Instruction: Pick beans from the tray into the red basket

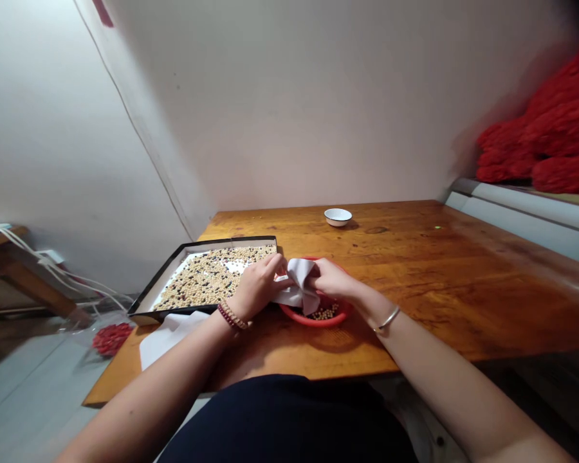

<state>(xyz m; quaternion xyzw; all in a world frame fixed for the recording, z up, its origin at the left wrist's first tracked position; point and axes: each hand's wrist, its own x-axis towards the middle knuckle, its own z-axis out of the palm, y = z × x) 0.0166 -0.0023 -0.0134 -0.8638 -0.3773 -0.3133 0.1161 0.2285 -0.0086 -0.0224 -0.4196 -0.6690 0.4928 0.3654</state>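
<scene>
My left hand (258, 283) and my right hand (332, 280) both pinch a folded white paper (296, 283) held over a red bowl (318, 317). Pale beans lie in the bowl under the paper's lower tip. Just left of my left hand is a black tray (147, 307) lined in white and spread with mixed pale and dark beans. A beaded bracelet circles my left wrist, a metal bangle my right.
A wooden table (415, 270) carries a small white bowl (338, 217) at the back and a white sheet (166, 337) at the front left. Cables and a low table (9, 263) stand left; red fluffy stuff (550, 135) lies on the right ledge.
</scene>
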